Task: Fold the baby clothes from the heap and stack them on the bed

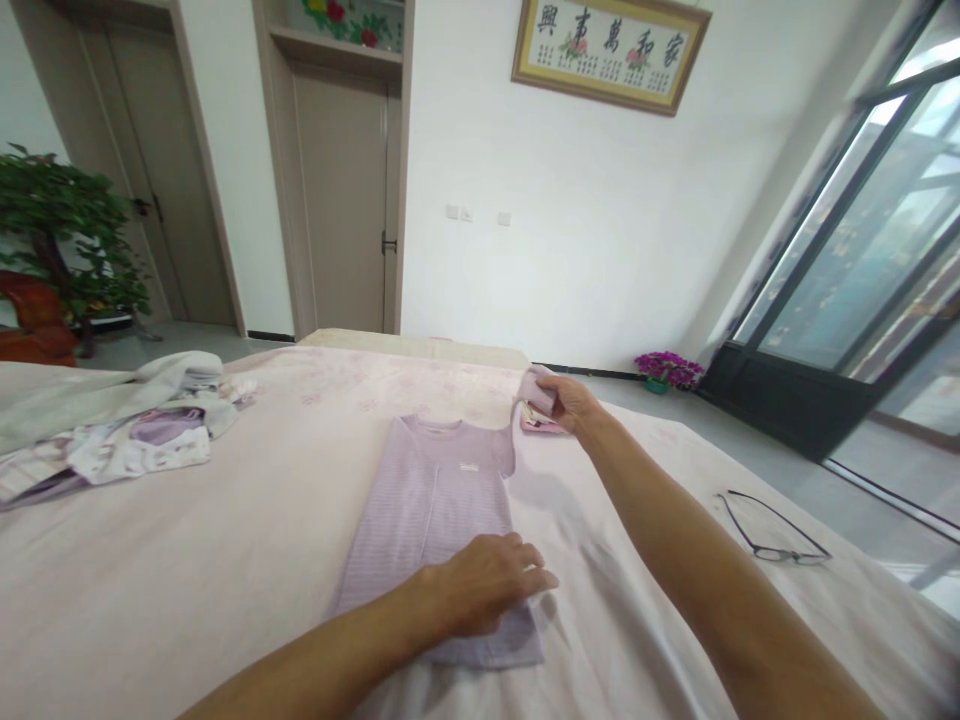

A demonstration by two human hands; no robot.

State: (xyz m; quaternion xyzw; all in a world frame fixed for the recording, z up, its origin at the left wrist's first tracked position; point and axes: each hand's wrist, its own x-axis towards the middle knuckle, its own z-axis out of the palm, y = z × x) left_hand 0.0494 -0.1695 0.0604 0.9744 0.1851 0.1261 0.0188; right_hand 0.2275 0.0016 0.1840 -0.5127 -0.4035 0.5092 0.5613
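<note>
A light purple long-sleeved top (405, 500) lies on the pale pink bed cover (277, 560), its neckline pointing away from me. One sleeve is lifted off the cover at the upper right, with its end pinched in my right hand (574, 402). My left hand (499, 585) is over the lower right part of the top, palm down, with its fingers apart and reaching past the garment's edge. Whether that palm presses on the cloth I cannot tell. Just behind the raised sleeve sits a small pink item (541, 424), partly hidden by my right hand.
Several crumpled clothes (150, 420) are heaped on the left. Eyeglasses (780, 550) rest on the cover to the right of my right forearm. Beyond the far edge are a white wall (472, 280), doors (341, 200) and a pot of purple flowers (667, 370). A glazed door (847, 290) stands at right.
</note>
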